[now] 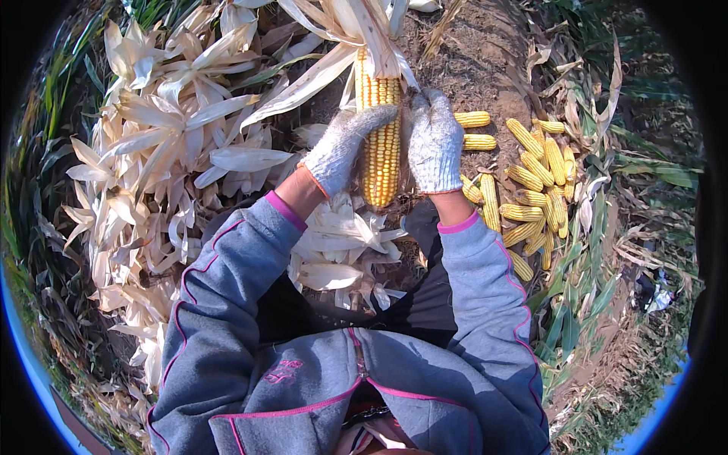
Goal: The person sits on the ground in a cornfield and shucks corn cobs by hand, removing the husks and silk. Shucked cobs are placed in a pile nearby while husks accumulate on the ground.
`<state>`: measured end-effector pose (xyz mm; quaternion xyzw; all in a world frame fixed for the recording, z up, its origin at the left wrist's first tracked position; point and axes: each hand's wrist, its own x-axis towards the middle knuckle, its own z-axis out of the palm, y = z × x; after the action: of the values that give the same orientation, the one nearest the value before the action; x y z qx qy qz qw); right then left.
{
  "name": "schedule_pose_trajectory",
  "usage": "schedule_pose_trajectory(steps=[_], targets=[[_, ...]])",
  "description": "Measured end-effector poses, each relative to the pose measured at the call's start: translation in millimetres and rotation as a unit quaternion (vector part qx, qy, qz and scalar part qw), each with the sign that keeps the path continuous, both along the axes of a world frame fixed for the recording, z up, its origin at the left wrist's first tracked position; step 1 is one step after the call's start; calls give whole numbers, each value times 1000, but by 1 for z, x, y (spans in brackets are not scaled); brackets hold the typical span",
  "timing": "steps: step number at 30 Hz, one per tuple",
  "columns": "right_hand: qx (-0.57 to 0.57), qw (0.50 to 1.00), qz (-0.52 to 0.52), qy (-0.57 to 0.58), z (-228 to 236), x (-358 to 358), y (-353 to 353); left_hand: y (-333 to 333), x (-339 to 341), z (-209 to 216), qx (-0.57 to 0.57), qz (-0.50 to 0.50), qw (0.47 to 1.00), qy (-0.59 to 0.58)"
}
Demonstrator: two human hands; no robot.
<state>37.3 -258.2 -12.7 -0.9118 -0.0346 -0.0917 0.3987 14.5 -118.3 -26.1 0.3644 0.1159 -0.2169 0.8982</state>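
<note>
An ear of corn point(381, 155) with yellow kernels hangs in front of me, bare over most of its length. Pale dry husk point(371, 42) is folded back around its upper end. My left hand point(343, 144), in a whitish knitted glove, is closed around the ear, the thumb lying across the kernels. Just right of the cob is my right hand point(435, 144), gloved likewise, with its fingers bent together at a strip of husk by the ear's upper side. The fingertips of that hand are partly hidden.
Bare yellow corn ears point(531, 178) lie piled on the soil to the right. A broad heap of empty husks point(174, 152) spreads at the left, and more husks point(334, 246) lie between my legs. Green and dry stalks point(644, 152) border the right side.
</note>
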Motion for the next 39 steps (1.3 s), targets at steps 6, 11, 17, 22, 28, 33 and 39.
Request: schedule_pose_trajectory(steps=[6,11,17,22,28,33,39], targets=[[44,995,63,-59,-6,16,-18,-2,2,-7,140,-41,986,-82],[-152,974,-39,-161,4,62,-78,4,-5,-6,284,-168,925,-191],[-34,986,-103,-127,14,53,-81,9,-5,-9,141,-83,987,-6],[13,977,42,-209,14,19,-34,17,12,-18,27,98,994,37],[12,956,195,221,1,-7,0,23,20,-20,-9,171,985,8],[-55,946,240,212,2,-5,1,25,16,-32,-98,194,976,33],[26,961,181,206,1,-6,-4,28,15,-53,-170,130,977,-22]])
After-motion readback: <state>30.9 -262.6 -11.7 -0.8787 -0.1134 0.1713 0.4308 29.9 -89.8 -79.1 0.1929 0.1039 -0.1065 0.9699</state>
